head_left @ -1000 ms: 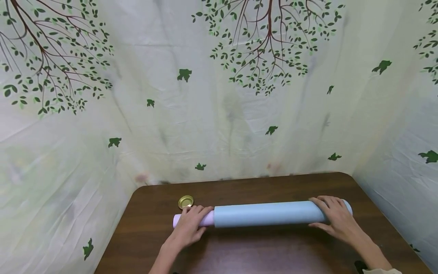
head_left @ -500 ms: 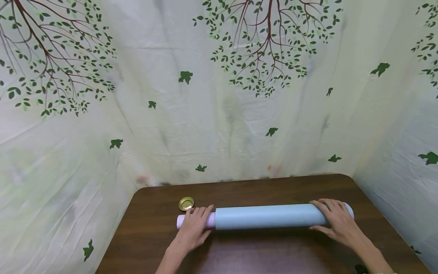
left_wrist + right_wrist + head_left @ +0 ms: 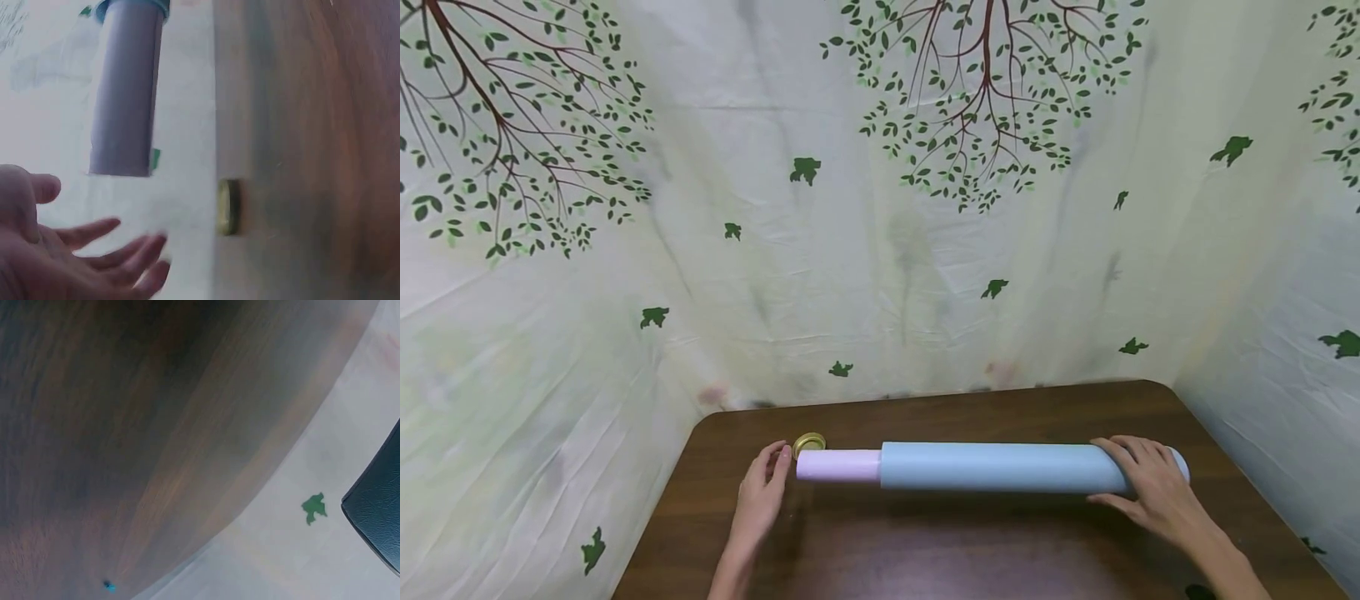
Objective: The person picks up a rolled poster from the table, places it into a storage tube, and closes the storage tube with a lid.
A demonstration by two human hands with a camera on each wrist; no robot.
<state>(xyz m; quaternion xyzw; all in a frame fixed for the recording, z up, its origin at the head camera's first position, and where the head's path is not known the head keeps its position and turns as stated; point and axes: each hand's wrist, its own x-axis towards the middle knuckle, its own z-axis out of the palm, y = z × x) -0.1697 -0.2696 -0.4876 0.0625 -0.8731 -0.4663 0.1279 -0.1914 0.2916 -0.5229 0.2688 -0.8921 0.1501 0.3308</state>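
A light blue tube (image 3: 992, 467) spans the right half of the head view, with a thinner lilac tube (image 3: 838, 466) sticking out of its left end. My right hand (image 3: 1157, 487) grips the blue tube near its right end, thumb on the near side, other fingers over the top. Off the lilac end, to its left, my left hand (image 3: 762, 492) holds nothing, its fingers loosely bent. The left wrist view shows those fingers (image 3: 134, 259) apart from the lilac tube's end (image 3: 122, 169). Behind that end lies a round gold lid (image 3: 809, 439) on the table.
Both tubes are over a dark brown wooden table (image 3: 970, 550) with rounded corners. Pale cloth (image 3: 865, 250) printed with trees and leaves hangs behind it and at both sides. In the right wrist view, a black leather-like thing (image 3: 378, 506) shows at the edge.
My left hand has let go of the lilac tube and moved left, off its end. The tubes have shifted slightly right, the left end a little up in view. My right hand keeps its hold.
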